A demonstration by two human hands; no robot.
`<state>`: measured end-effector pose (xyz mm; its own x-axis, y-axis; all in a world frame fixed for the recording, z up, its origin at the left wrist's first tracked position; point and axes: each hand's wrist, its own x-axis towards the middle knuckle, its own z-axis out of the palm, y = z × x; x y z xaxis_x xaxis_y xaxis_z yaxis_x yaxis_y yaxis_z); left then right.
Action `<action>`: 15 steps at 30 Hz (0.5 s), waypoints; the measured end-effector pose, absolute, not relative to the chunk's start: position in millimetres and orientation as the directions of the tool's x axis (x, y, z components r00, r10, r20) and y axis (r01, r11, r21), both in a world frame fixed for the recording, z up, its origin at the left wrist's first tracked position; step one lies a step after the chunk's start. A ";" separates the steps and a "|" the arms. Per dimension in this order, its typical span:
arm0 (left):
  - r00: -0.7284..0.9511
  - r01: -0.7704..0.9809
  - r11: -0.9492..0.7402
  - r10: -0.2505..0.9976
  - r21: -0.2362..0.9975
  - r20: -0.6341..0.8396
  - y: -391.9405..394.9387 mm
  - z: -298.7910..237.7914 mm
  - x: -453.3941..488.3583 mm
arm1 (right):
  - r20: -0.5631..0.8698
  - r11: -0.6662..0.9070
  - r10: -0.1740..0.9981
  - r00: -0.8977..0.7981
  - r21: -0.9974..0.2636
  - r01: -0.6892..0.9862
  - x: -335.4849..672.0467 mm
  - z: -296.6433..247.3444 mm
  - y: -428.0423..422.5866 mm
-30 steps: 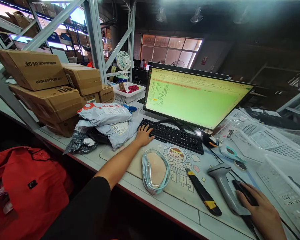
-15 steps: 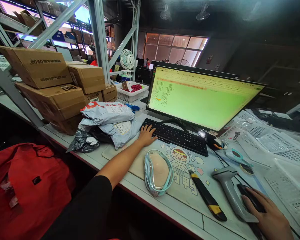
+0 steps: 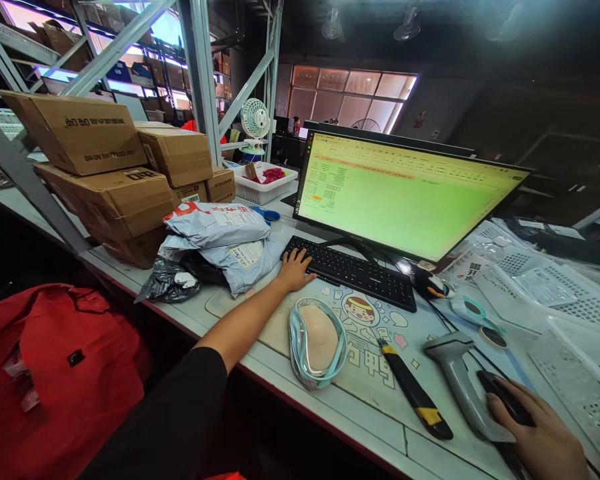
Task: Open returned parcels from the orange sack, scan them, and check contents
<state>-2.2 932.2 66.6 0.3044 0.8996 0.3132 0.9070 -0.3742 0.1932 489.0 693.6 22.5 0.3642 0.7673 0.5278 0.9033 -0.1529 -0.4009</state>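
Note:
My left hand (image 3: pixel 295 270) rests with fingers spread on the left end of a black keyboard (image 3: pixel 365 275). At the lower right, my right hand (image 3: pixel 540 427) is wrapped over a black computer mouse (image 3: pixel 505 399). A grey barcode scanner (image 3: pixel 463 380) lies right beside that hand. Left of the scanner is a black and yellow utility knife (image 3: pixel 415 390). Nearer the middle sits a clear pouch with light blue trim (image 3: pixel 317 343) and something beige inside. Behind the keyboard a monitor (image 3: pixel 405 193) shows a spreadsheet-like page with a highlighted row.
Cardboard boxes (image 3: pixel 95 187) are stacked at the left, with grey mailing bags (image 3: pixel 225 240) beside them. A white basket (image 3: pixel 265 187) and a small fan (image 3: pixel 255 120) stand behind. White perforated trays (image 3: pixel 545 280) and tape rolls (image 3: pixel 494 337) occupy the right. A red garment (image 3: pixel 55 380) hangs lower left.
My right hand and the mouse have shifted very slightly to the right. My left hand stays on the keyboard. Part of another person's hand now shows at the far left edge.

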 end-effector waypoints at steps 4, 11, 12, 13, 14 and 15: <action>0.305 0.909 -0.374 0.899 0.187 0.316 929.9 68.1 -2.6 | 0.464 -0.167 0.770 0.438 -0.516 0.840 486.8 26.6 692.2; 0.305 0.915 -0.367 0.902 0.167 0.306 926.7 72.1 -3.5 | 0.386 -0.230 0.769 0.509 -0.575 0.785 484.6 31.4 693.0; 0.304 0.916 -0.366 0.901 0.166 0.308 926.6 72.0 -3.4 | 0.383 -0.228 0.773 0.506 -0.576 0.785 484.5 31.8 692.8; 0.304 0.916 -0.365 0.901 0.165 0.309 926.6 71.9 -3.3 | 0.383 -0.223 0.777 0.500 -0.575 0.787 484.6 32.0 692.6; 0.304 0.916 -0.366 0.901 0.166 0.309 926.5 71.7 -3.2 | 0.384 -0.219 0.781 0.493 -0.572 0.791 485.0 31.9 692.4; 0.304 0.915 -0.367 0.901 0.166 0.310 926.5 71.4 -3.1 | 0.384 -0.216 0.784 0.488 -0.568 0.794 485.6 31.6 692.3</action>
<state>-3.1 926.5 71.4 0.3045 0.9008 0.3096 0.9154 -0.3666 0.1664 485.6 692.3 31.6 0.4880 0.7836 0.3845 0.7940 -0.2156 -0.5684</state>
